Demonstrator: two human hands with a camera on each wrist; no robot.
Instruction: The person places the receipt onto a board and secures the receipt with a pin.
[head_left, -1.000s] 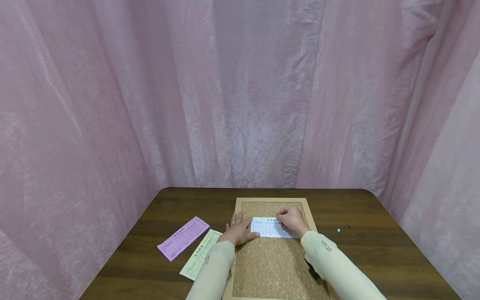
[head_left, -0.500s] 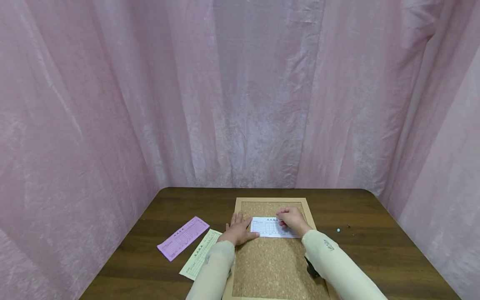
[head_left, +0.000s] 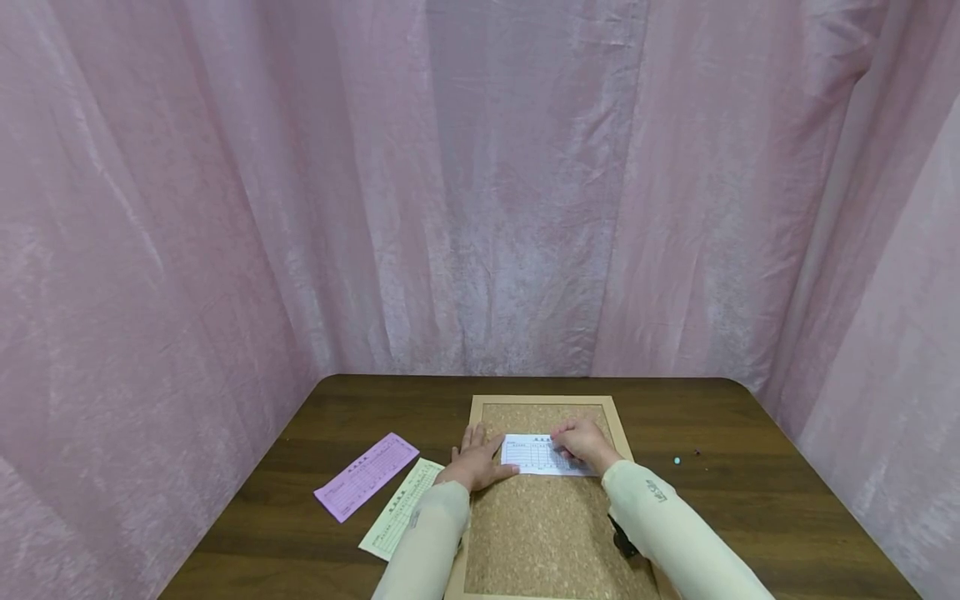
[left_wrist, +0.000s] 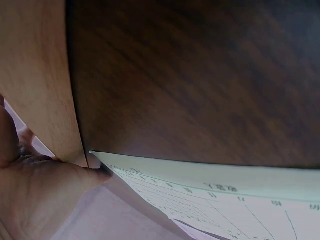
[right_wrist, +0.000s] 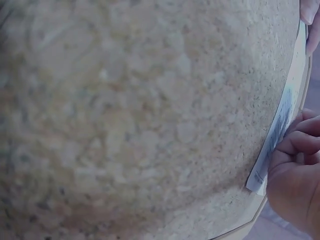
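A white printed slip [head_left: 531,454] lies across the upper part of a wood-framed corkboard [head_left: 555,533]. My left hand [head_left: 474,465] lies spread over the board's left frame, its thumb and forefinger at the slip's left end. Over the slip's right half, my right hand [head_left: 587,442] has its fingers curled and fingertips pinched together near the upper edge, by the printed heading. Whatever small thing sits between those fingertips is hidden. In the right wrist view, the curled right hand [right_wrist: 295,170] rests at the white slip [right_wrist: 272,147], seen edge-on along the cork.
Left of the board, a purple slip [head_left: 366,477] and a pale green slip [head_left: 401,512] lie on the dark wooden table [head_left: 285,542]; the left sleeve partly covers the green one. A small turquoise piece [head_left: 677,461] and a tiny dark piece [head_left: 697,452] lie to the right. Pink curtains [head_left: 525,208] hang behind.
My right hand's fingertips have shifted slightly left and down onto the white slip, and its fingers look more closely drawn together. My left hand and the slips have stayed put.
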